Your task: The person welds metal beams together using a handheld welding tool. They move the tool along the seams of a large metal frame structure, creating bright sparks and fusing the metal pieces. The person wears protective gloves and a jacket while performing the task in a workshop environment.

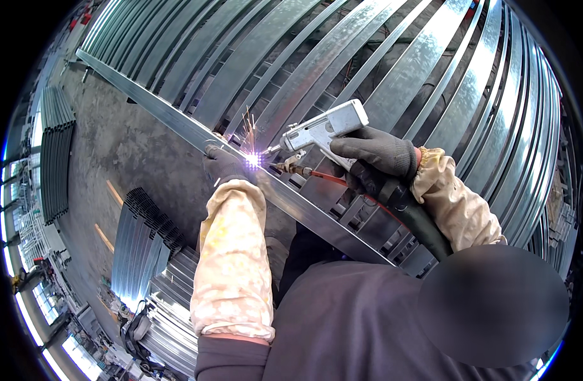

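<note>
My right hand (381,152), in a dark grey glove, is closed round the grip of a silver welding gun (329,126). Its nozzle points left at a long galvanized steel rail (317,214). Bright violet-white light and sparks burst where the tip meets the rail, and the glare hides the joint. Just left of that glow, my left hand (226,165), also gloved, is curled against the rail's edge, its fingers partly hidden. A thick black cable (418,219) and an orange-red hose (329,178) run from the gun toward my right forearm.
Parallel galvanized slats (291,89) extend from the rail across the far side, with gaps between them. Stacked metal profiles (135,247) stand on the concrete floor (113,140) at left, near wooden strips (104,239). Another profile stack (56,155) lies farther left.
</note>
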Available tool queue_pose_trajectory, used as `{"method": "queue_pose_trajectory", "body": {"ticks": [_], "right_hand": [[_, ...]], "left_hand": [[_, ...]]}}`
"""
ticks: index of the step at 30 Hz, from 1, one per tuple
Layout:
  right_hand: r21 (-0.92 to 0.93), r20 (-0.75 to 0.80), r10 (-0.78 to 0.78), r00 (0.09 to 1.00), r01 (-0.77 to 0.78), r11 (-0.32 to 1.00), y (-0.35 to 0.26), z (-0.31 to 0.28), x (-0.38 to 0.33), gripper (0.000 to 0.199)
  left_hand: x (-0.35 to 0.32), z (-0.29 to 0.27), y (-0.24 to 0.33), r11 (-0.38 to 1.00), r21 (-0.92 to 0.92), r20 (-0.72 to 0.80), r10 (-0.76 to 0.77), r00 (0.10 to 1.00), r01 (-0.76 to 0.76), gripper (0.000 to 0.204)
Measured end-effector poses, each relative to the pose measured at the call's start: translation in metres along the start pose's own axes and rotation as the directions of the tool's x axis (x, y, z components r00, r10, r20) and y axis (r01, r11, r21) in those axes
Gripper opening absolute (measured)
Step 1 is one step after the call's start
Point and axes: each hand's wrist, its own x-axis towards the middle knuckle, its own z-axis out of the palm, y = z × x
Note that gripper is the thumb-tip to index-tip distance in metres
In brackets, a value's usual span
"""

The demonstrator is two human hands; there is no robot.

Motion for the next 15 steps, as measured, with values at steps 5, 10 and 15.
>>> {"method": "queue_pose_trajectory", "body": {"ticks": [5, 10, 15], "right_hand": [[0.024, 0.014, -0.004, 1.0, 0.003, 1.0, 0.002, 0.001, -0.002, 0.055], [0.019, 0.019, -0.021, 1.0, 0.021, 1.0, 0.004, 0.002, -0.004, 0.052], [-0.034, 0.03, -0.01, 0.999, 0.011, 0.999, 0.004, 0.001, -0.005, 0.049]], "left_hand": [[0.017, 0.002, -0.019, 0.988, 0.139, -0.041, 0.077, 0.996, -0.07, 0.06], [0.004, -0.005, -0.006, 0.999, 0.043, -0.054, 0.029, 0.998, -0.027, 0.061], [0.016, -0.001, -0.016, 0.993, -0.12, 0.003, 0.016, 1.0, -0.015, 0.061]]}}
